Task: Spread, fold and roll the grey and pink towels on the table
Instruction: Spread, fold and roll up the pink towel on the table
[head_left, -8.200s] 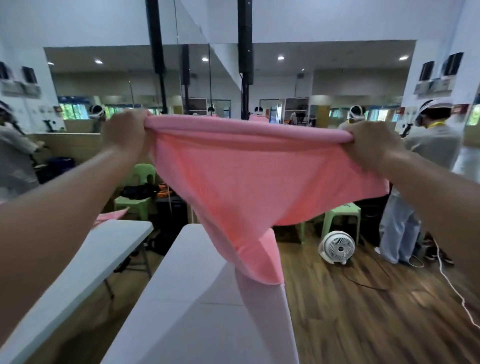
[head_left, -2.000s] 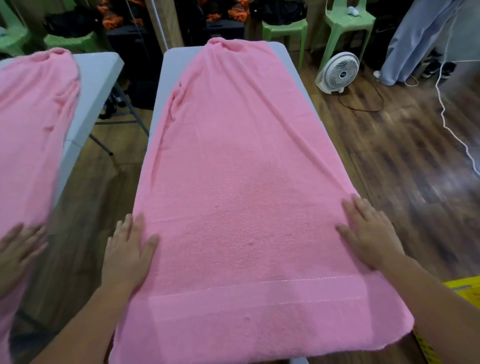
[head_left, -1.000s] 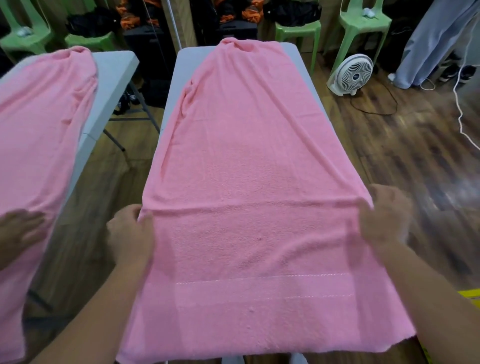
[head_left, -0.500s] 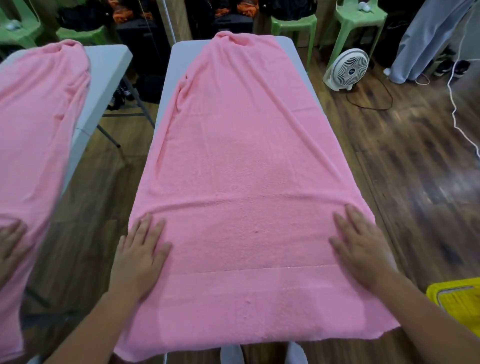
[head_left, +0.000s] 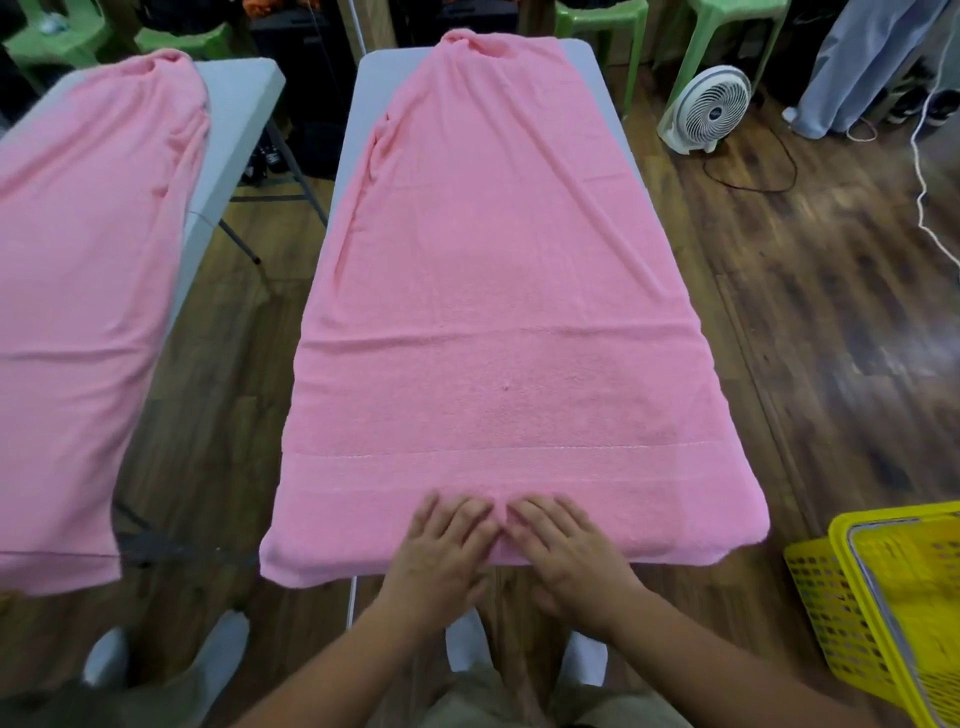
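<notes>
A pink towel (head_left: 498, 312) lies spread lengthwise over the narrow white table (head_left: 597, 88), covering nearly all of it, with its near hem hanging slightly over the near end. My left hand (head_left: 441, 545) and my right hand (head_left: 566, 545) rest side by side, palms down and fingers apart, on the middle of the towel's near hem. A small pucker of cloth sits between the fingertips. The thumbs are below the table's edge and hidden. No grey towel is in view.
A second white table (head_left: 239, 104) at the left carries another pink towel (head_left: 83, 291). A yellow plastic basket (head_left: 883, 608) stands at the lower right on the wooden floor. A white fan (head_left: 709, 109), green chairs (head_left: 737, 26) and a standing person's legs (head_left: 857, 62) are beyond.
Both my hands slid from the towel's left and right sides inward and toward me, meeting at the middle of the near hem. The other person's hand at the left table is gone from view.
</notes>
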